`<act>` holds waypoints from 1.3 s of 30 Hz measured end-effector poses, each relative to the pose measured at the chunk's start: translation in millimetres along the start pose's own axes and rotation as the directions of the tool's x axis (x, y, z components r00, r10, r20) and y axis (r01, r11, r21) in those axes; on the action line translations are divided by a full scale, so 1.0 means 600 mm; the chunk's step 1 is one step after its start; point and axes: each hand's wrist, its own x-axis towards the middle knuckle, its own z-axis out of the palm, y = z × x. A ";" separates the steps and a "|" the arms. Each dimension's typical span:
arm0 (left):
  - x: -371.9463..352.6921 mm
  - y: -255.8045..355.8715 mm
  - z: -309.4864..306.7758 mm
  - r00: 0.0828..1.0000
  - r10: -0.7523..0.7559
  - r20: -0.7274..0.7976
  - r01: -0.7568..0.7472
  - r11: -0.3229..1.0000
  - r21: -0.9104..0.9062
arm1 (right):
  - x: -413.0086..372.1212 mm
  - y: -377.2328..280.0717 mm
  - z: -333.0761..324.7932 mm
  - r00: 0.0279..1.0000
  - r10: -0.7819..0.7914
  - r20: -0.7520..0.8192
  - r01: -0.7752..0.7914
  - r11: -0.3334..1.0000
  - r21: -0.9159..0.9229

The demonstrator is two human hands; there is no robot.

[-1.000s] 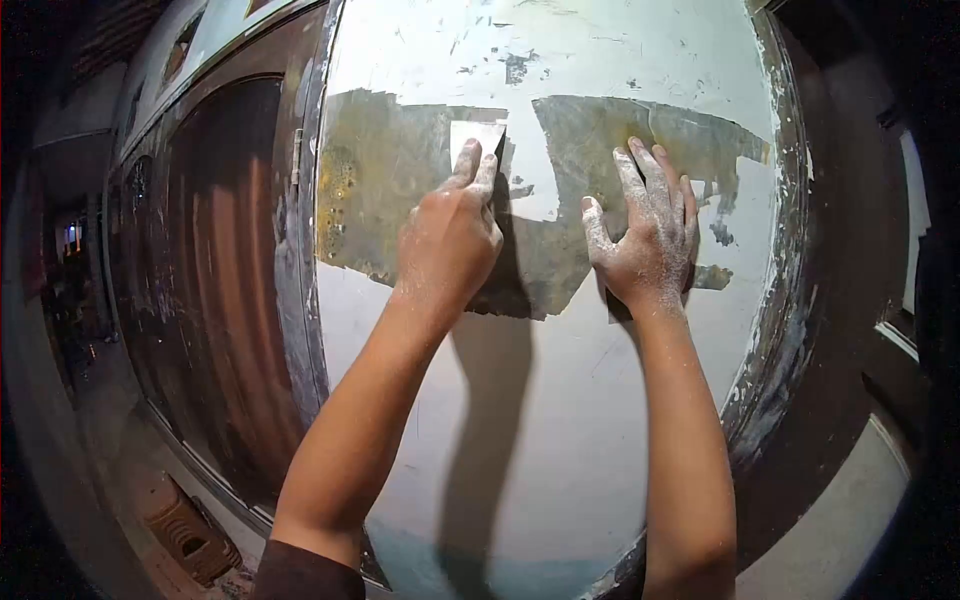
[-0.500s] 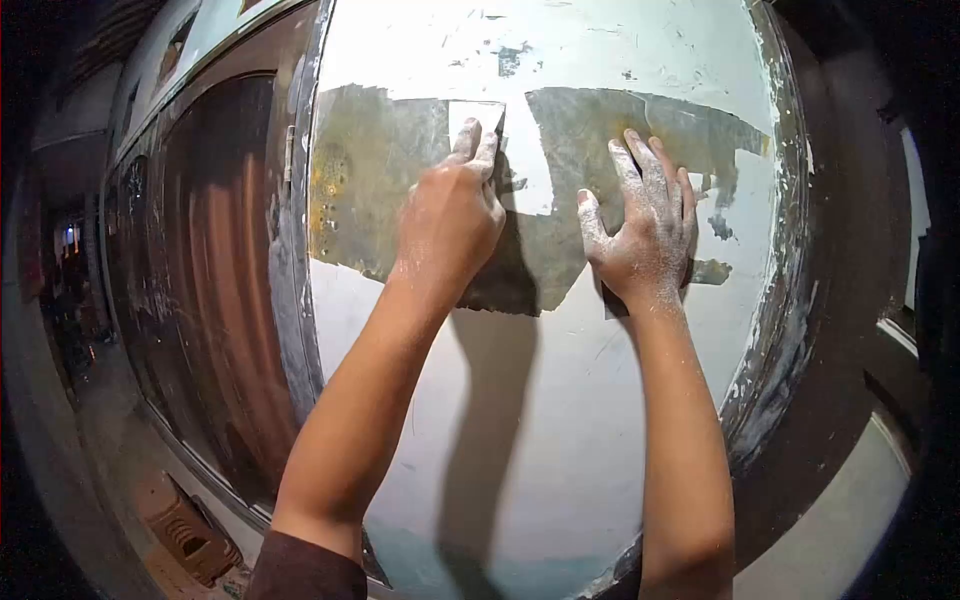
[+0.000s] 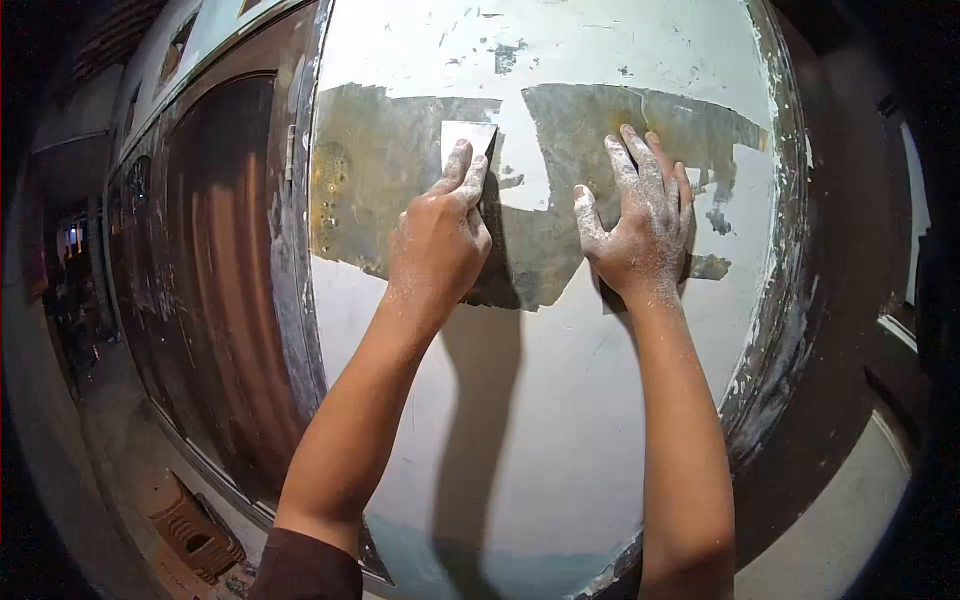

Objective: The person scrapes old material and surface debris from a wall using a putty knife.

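My left hand (image 3: 438, 240) is closed around a scraper (image 3: 467, 134), whose pale, flat blade lies against the wall panel (image 3: 580, 400). Two fingers press along the blade; any handle is hidden inside the hand. Under and around it spreads a bare grey patch (image 3: 390, 200) with ragged edges, bordered by white coating. A white strip (image 3: 525, 160) runs down just right of the blade. My right hand (image 3: 645, 225), dusted with white powder, rests open on the right part of the grey area, fingers spread. It holds nothing that I can see.
A brown wooden door (image 3: 220, 290) stands to the left of the panel. Paint-flecked dark trim (image 3: 785, 250) edges the panel's right side. Down at the lower left, a brown plastic stool (image 3: 195, 530) lies on the floor.
My left hand has slid the scraper down and slightly left across the grey patch. My right hand stays in nearly the same place on the wall.
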 end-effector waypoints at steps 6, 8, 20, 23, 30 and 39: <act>0.020 0.008 0.004 1.000 0.010 -0.010 -0.009 0.998 0.056 | 0.001 -0.001 0.000 1.000 0.005 0.015 -0.005 1.000 -0.003; 0.010 0.004 0.002 1.000 0.023 -0.014 -0.022 0.999 0.044 | -0.001 0.000 -0.001 1.000 -0.001 0.011 0.001 1.000 -0.013; 0.005 -0.012 -0.013 0.999 0.033 0.007 -0.033 0.999 0.005 | 0.000 0.000 -0.001 1.000 -0.002 0.014 0.002 1.000 -0.027; 0.014 -0.014 -0.006 0.999 0.048 -0.002 -0.048 0.999 0.016 | 0.001 0.001 -0.001 1.000 -0.009 0.002 0.009 0.999 -0.044; 0.019 -0.013 -0.007 0.999 0.038 -0.015 -0.038 0.999 -0.003 | -0.001 0.002 0.001 1.000 0.000 0.013 0.000 1.000 -0.022; 0.025 -0.016 -0.003 0.996 0.085 -0.023 -0.084 0.995 0.061 | -0.001 0.001 0.001 1.000 0.007 0.015 -0.006 0.999 -0.031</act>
